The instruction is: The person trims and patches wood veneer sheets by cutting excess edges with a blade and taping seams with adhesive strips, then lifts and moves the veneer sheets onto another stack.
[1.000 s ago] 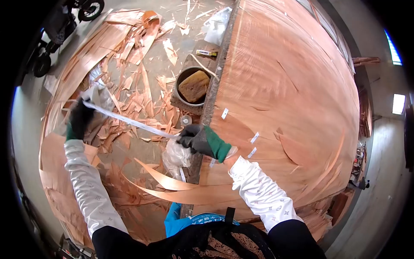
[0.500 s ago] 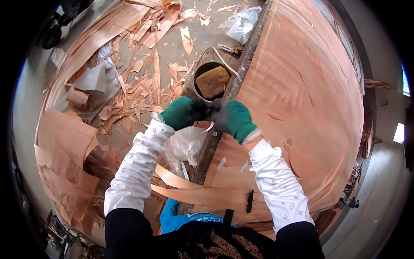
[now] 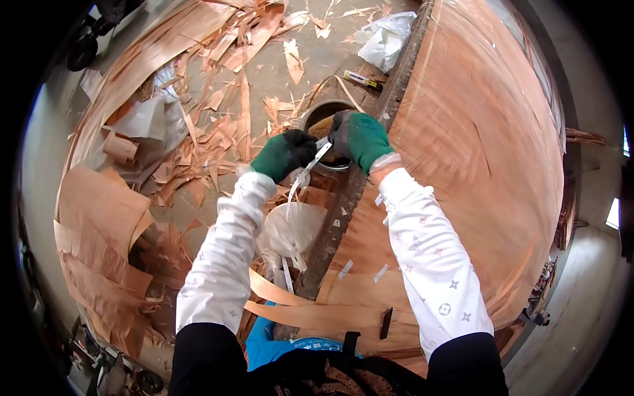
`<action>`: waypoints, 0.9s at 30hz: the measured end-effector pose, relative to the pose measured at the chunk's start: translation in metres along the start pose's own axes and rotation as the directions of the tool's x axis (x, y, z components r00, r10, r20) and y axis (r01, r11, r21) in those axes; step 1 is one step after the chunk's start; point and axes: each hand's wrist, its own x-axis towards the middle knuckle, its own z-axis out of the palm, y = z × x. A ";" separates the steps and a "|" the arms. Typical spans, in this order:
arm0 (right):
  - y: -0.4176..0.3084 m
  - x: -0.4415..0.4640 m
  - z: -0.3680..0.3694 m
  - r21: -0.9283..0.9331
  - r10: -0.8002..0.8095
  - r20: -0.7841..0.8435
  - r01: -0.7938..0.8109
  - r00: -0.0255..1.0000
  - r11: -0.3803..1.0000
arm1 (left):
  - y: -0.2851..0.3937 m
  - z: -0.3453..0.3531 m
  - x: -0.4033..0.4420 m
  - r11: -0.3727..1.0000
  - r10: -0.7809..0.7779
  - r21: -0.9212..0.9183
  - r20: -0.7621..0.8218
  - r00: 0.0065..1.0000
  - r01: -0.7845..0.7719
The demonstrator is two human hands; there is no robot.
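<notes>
Both my hands wear green gloves with dark fingers. My left hand (image 3: pixel 287 153) is closed at one side of a white paper tape strip (image 3: pixel 309 168), and my right hand (image 3: pixel 358 140) pinches its upper end. The strip has a row of small marks or holes and curls down below my hands. Just beyond the fingers is a round metal pot (image 3: pixel 310 119) with a yellow-brown sponge (image 3: pixel 321 127) inside, now largely covered by my right hand. A whitish plastic bag (image 3: pixel 294 228) hangs under the strip. To the right lies a wide reddish wood veneer sheet (image 3: pixel 469 152).
Short tape pieces (image 3: pixel 381 273) lie on the veneer. A yellow-and-black utility knife (image 3: pixel 362 80) and a crumpled plastic bag (image 3: pixel 386 41) are near the dark ledge (image 3: pixel 332 228). Veneer scraps (image 3: pixel 221 135) litter the floor at left, beside larger curled sheets (image 3: pixel 99 211).
Both hands have moved slightly up, the right one over the pot. The hands are farther apart, and the tape strip between them now shows. The view has shifted a little.
</notes>
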 end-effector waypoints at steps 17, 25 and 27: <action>0.123 -0.068 -0.150 -0.539 -0.262 -0.482 -0.047 0.836 0.841 | -0.032 0.058 0.008 0.150 0.630 0.978 0.018 0.776 -0.144; 0.286 -0.636 -0.267 -0.477 0.621 -0.679 -0.878 0.393 0.034 | -0.046 0.040 0.016 -0.018 0.576 0.994 0.099 0.812 -0.108; 0.225 -0.701 -0.215 -0.439 0.546 -0.651 -0.848 0.528 0.297 | 0.029 0.071 -0.032 0.088 0.633 0.995 -0.016 0.774 -0.052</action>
